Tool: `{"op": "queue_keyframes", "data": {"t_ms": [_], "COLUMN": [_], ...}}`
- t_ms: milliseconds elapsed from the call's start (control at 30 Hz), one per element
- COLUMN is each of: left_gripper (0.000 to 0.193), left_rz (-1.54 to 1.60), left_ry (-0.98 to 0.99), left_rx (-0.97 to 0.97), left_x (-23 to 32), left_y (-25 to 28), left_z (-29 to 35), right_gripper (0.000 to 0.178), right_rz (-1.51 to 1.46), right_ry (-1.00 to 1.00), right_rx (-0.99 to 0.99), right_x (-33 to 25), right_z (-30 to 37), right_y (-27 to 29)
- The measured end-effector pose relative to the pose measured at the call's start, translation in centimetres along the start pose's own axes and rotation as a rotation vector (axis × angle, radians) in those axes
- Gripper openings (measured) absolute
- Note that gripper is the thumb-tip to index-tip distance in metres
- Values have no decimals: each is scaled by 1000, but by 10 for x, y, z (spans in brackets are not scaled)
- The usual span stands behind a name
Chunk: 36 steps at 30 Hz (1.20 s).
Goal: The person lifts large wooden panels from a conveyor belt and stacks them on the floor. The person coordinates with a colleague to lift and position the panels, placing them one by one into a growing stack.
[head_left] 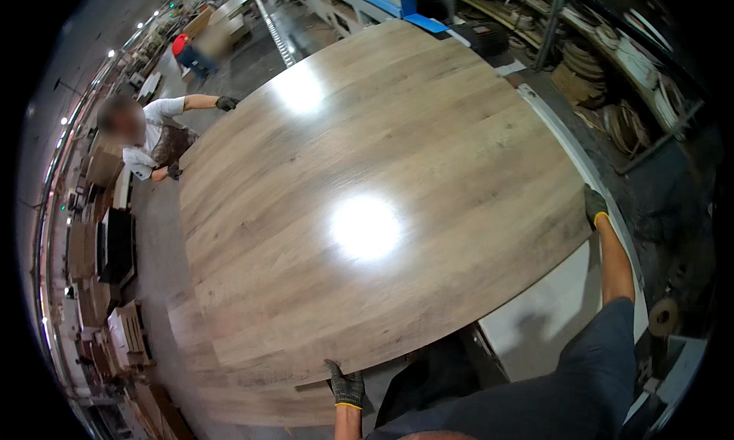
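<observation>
A large wood-grain board [397,287] fills the middle of the view, its glossy face up and reflecting two bright lights. At its near edge, my left hand [346,386] in a dark knitted glove with a yellow cuff is closed on the rim. Farther along, my right hand [595,204], gloved the same way, grips the right corner. The fingers under the board are hidden. Across from me, a co-worker [160,130] in a white shirt and dark gloves has both hands on the board's far left edge.
Under the board's right side shows a white machine table [547,318] with a pale rail [569,138]. More wood-grain boards [260,405] lie low at the near left. Shelves with coiled edging rolls [581,65] stand at the right. Stacked panels [126,333] line the left; another person [195,58] bends far off.
</observation>
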<state>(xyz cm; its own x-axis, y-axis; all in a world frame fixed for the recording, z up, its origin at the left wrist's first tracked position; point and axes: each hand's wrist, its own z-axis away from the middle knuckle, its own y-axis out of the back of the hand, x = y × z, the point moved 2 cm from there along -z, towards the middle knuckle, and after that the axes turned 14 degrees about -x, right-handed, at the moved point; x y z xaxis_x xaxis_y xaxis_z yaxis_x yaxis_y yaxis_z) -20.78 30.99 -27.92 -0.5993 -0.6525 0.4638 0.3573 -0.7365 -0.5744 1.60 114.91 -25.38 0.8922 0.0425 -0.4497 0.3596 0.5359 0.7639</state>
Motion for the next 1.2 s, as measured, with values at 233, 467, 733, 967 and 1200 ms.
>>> {"op": "queue_keyframes", "data": {"t_ms": [233, 467, 733, 967, 1200], "left_gripper": [52, 64, 75, 56, 52], "left_rz": [-71, 77, -67, -6, 160], "left_ry": [-50, -57, -92, -456, -625], "left_rx": [-80, -62, 7, 129, -83], "left_x": [12, 30, 107, 187, 310], "left_y": [34, 154, 192, 396, 543], "left_z": [20, 53, 80, 38, -18], "right_gripper": [71, 70, 61, 60, 67], "right_rz": [488, 156, -698, -412, -434], "right_ry": [149, 22, 99, 204, 136], "right_rx": [-57, -118, -580, -586, -651], "right_x": [77, 37, 86, 95, 75], "right_z": [15, 134, 256, 313, 421], "right_y": [11, -36, -118, -181, -346]}}
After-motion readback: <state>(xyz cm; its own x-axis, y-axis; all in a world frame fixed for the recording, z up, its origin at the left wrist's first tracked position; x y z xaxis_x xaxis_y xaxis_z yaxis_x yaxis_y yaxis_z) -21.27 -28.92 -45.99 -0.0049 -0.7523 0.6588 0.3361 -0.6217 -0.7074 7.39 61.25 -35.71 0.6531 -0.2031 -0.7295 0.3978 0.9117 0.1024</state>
